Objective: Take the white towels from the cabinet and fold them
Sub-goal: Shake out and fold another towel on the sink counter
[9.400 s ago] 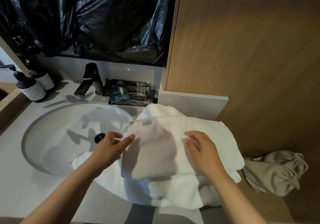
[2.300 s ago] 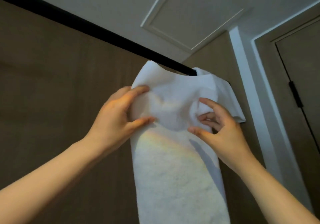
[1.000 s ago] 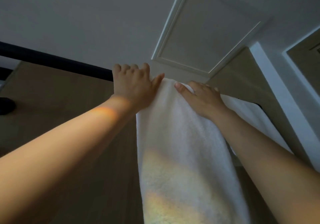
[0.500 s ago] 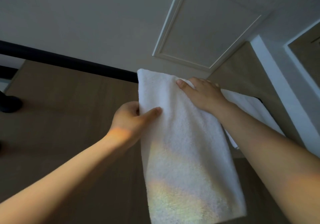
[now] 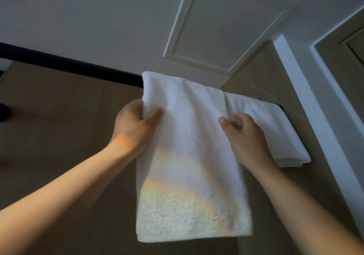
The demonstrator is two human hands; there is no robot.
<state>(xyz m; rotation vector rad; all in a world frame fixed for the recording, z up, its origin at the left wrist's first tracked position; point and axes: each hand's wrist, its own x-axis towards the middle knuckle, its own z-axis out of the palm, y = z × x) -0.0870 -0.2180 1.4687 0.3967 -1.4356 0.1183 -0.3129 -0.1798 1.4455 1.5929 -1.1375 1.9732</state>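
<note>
White towel (image 5: pixel 189 136) hangs draped over a black rail (image 5: pixel 69 65), above and between both raised hands, its lower edge loose below the wrists. Left hand (image 5: pixel 134 124) pinches the towel's left edge just under the rail, thumb on the front face, fingers tucked behind. Right hand (image 5: pixel 244 134) grips the right edge at about the same height, thumb tip on the front, fingers curled. A rainbow-tinted band of light lies across the towel's lower half. Second towel (image 5: pixel 275 128) hangs on the same rail just beyond the right hand, touching the first. Recessed ceiling panel (image 5: pixel 226 28) sits above the hands.
</note>
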